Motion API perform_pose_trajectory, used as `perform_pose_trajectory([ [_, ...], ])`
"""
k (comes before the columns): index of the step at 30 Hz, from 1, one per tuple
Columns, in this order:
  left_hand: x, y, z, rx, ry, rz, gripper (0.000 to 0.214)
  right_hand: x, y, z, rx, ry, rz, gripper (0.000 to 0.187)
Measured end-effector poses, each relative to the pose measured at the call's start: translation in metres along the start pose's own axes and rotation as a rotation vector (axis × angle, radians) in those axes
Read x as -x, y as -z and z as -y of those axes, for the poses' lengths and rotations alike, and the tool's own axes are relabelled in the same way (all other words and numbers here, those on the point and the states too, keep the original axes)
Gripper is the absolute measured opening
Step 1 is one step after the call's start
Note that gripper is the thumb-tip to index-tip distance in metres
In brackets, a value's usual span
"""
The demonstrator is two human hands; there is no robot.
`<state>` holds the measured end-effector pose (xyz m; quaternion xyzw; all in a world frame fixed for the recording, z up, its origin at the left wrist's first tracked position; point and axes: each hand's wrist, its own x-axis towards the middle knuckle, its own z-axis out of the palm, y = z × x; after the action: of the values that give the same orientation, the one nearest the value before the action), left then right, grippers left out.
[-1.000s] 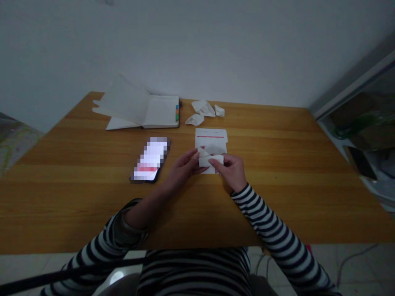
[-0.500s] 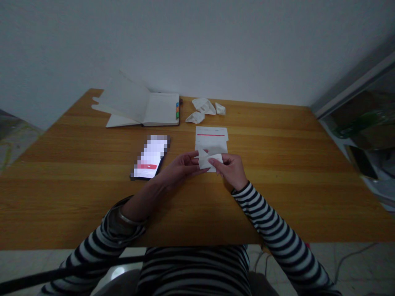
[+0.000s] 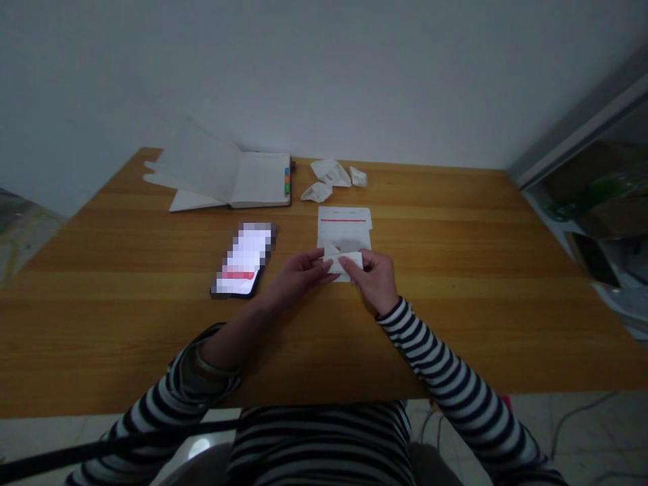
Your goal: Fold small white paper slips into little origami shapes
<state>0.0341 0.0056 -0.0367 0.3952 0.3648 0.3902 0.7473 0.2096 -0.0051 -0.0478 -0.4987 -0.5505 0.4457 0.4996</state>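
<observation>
Between my two hands is a small folded piece of white paper (image 3: 343, 260), held just above the table. My left hand (image 3: 306, 270) pinches its left end, thumb on top. With thumb pressed on its face and fingers behind, my right hand (image 3: 375, 275) grips the right side. Beneath and beyond the hands lies a white paper sheet (image 3: 344, 229) with a red line across its upper part; its near portion is partly hidden by my hands. Farther back are several crumpled white paper pieces (image 3: 330, 173).
A phone (image 3: 244, 260) with a lit, blurred screen lies left of my hands. Behind it, an open notebook (image 3: 263, 177) with coloured tabs rests on the wooden table (image 3: 455, 270). A wall borders the back edge, and a dark phone-like object (image 3: 593, 259) lies off to the right.
The paper's upper flap is folded down flatter, and my left thumb has come onto it. The view has shifted slightly; objects on the table stay put.
</observation>
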Motion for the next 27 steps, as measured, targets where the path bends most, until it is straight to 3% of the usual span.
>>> perform_pose_trajectory([
  [8,-0.001,-0.002,0.005,-0.070,-0.061,-0.117,0.044,0.003,-0.007,-0.003,0.012,-0.007,-0.057,0.036],
  [11,0.001,-0.008,0.004,-0.091,-0.093,-0.162,0.043,0.005,-0.012,-0.007,-0.091,-0.039,-0.084,0.026],
  [16,0.002,-0.014,0.003,-0.109,-0.117,-0.232,0.043,0.007,-0.019,-0.007,-0.205,-0.064,-0.113,0.036],
  [22,0.001,-0.010,0.003,-0.101,-0.186,-0.235,0.046,0.004,-0.010,0.001,-0.260,-0.051,-0.025,0.032],
  [25,0.001,-0.009,0.002,-0.113,-0.224,-0.257,0.045,0.002,-0.004,0.002,-0.233,-0.061,0.006,0.038],
  [27,0.003,-0.010,0.001,-0.143,-0.261,-0.259,0.042,0.002,-0.004,0.002,-0.169,-0.094,0.092,0.045],
])
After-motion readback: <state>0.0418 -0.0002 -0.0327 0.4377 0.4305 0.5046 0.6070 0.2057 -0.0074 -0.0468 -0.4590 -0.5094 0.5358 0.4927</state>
